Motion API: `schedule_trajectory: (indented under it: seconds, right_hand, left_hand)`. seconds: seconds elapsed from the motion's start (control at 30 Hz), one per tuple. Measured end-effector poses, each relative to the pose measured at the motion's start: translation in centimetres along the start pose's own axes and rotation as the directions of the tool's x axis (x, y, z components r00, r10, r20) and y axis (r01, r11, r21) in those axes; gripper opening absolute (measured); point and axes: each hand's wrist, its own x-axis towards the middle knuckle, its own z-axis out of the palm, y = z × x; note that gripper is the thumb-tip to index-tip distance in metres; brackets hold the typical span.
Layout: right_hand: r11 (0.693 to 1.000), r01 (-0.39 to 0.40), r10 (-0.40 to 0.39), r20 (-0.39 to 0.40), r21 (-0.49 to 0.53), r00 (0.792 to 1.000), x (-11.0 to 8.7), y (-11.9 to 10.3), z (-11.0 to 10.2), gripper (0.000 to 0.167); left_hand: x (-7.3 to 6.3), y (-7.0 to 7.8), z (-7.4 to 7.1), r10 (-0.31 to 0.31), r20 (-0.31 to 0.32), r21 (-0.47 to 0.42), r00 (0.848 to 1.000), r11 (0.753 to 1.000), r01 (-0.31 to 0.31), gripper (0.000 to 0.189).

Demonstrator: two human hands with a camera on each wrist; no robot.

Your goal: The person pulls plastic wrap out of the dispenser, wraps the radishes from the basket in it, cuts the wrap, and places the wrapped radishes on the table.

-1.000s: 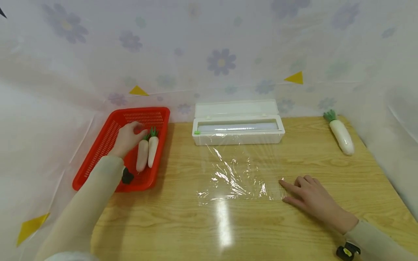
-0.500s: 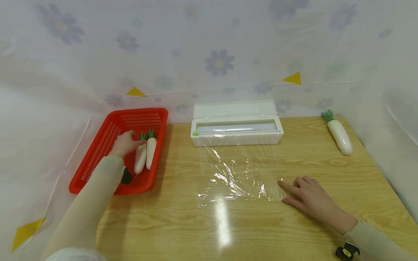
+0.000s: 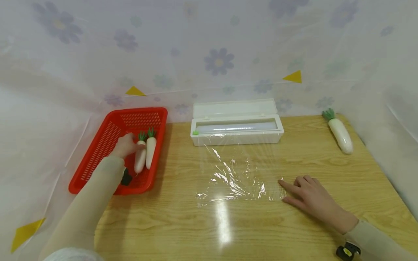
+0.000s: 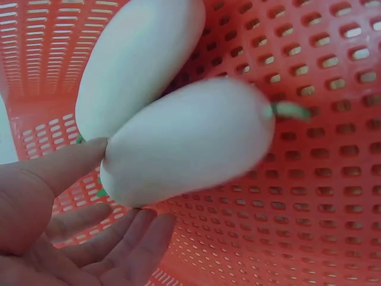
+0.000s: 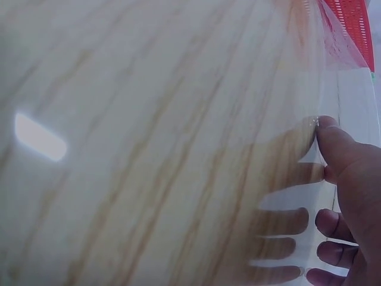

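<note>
Left wrist | lower white radish just beyond left hand, touching its thumb | grip: cannot tell

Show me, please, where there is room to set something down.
Bare table lies between the red basket and film, in front of it, and between the white box and lone radish. Crowded: the basket, with two radishes and the left hand; the film's right edge, by the right hand.

Pale flwr-print curtain, wd tbl
</note>
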Motion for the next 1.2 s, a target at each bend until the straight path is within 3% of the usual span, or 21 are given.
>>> schedule_trajectory:
  seconds: [0.3, 0.43, 0.57, 0.67, 0.8, 0.87, 1.03, 1.1, 1.2]
  right_hand:
    - [1.0, -0.006, 0.006, 0.003, 0.0, 1.0, 0.1, -0.1, -0.1, 0.054]
    - [1.0, -0.005, 0.005, 0.005, -0.004, 1.0, 0.1, 0.0, -0.1, 0.054]
    - [1.0, -0.005, 0.005, 0.002, -0.005, 1.0, 0.1, 0.0, -0.1, 0.054]
    - [1.0, -0.004, 0.004, 0.004, -0.007, 1.0, 0.0, 0.0, -0.1, 0.054]
    - [1.0, 0.001, -0.001, 0.005, -0.013, 1.0, 0.0, 0.0, -0.2, 0.054]
    - [1.0, 0.004, -0.004, 0.002, -0.015, 1.0, 0.1, 0.0, -0.2, 0.054]
    - [1.0, -0.001, 0.001, 0.008, -0.013, 1.0, 0.1, 0.0, -0.3, 0.054]
    - [1.0, -0.008, 0.009, 0.016, -0.01, 1.0, 0.1, 0.0, -0.4, 0.054]
    - [1.0, -0.014, 0.014, 0.025, -0.007, 1.0, -0.1, -0.1, -0.4, 0.053]
  left_hand:
    - [0.4, -1.2, 0.1, 0.041, -0.053, 0.016, 0.998, 0.999, -0.041, 0.038]
    - [0.2, -1.5, 0.2, 0.013, -0.001, 0.021, 1.0, 1.0, -0.013, 0.043]
    - [-0.2, -1.6, 0.2, -0.011, 0.065, 0.013, 0.998, 1.0, 0.01, 0.06]
    - [-0.4, -1.7, 0.1, -0.046, 0.119, 0.003, 0.992, 0.999, 0.046, 0.072]
    - [-0.8, -1.9, 0.2, -0.097, 0.155, -0.012, 0.983, 0.995, 0.1, 0.068]
    - [-1.0, -1.8, 0.0, -0.119, 0.171, -0.051, 0.978, 0.99, 0.13, 0.076]
    - [-1.2, -1.6, -0.6, -0.109, 0.134, -0.051, 0.985, 0.992, 0.117, 0.081]
    - [-1.1, -1.7, -0.6, -0.086, 0.091, -0.026, 0.992, 0.996, 0.089, 0.066]
    - [-1.0, -1.8, -0.6, -0.087, 0.048, -0.061, 0.995, 0.994, 0.09, 0.05]
